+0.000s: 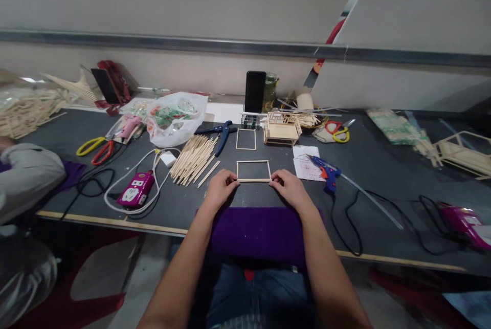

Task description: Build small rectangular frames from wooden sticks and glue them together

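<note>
A rectangular frame of thin wooden sticks (253,161) lies flat on the dark table in front of me. Its near side looks doubled, with a stick (253,180) along it. My left hand (221,187) is closed in a pinch at the left end of that near side, and my right hand (288,188) pinches the right end. A second stick frame (246,149) lies just beyond. Loose wooden sticks (194,160) are piled left of the frame, beside dark blue pliers-like cutters (223,137). To the right, a blue glue gun (328,171) rests by a paper sheet (305,162).
A small wooden stick model (283,131) stands at the back near a propped phone (255,92). Scissors (337,132), a plastic bag (177,119), a purple power box (136,189) and cables lie around. A co-worker's sleeve (32,175) is at the left.
</note>
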A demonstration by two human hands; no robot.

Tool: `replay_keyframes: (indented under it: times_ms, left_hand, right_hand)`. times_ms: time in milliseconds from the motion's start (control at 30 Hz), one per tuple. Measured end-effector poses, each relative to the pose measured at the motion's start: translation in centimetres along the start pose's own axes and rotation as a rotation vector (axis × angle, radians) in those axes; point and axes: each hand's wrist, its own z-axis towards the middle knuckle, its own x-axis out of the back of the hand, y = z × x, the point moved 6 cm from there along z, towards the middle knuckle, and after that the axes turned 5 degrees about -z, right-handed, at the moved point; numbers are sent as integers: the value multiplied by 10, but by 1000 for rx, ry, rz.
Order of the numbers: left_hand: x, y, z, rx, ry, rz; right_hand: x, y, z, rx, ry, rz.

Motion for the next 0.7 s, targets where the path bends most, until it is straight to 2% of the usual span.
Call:
replay_keyframes:
  times_ms: [367,700]
  left_hand:
    - [1,-10,1,57,5,-23]
    - [0,-8,2,36,3,23]
  right_hand:
    - [-1,1,2,27,25,3]
    - [-2,3,2,31,39,55]
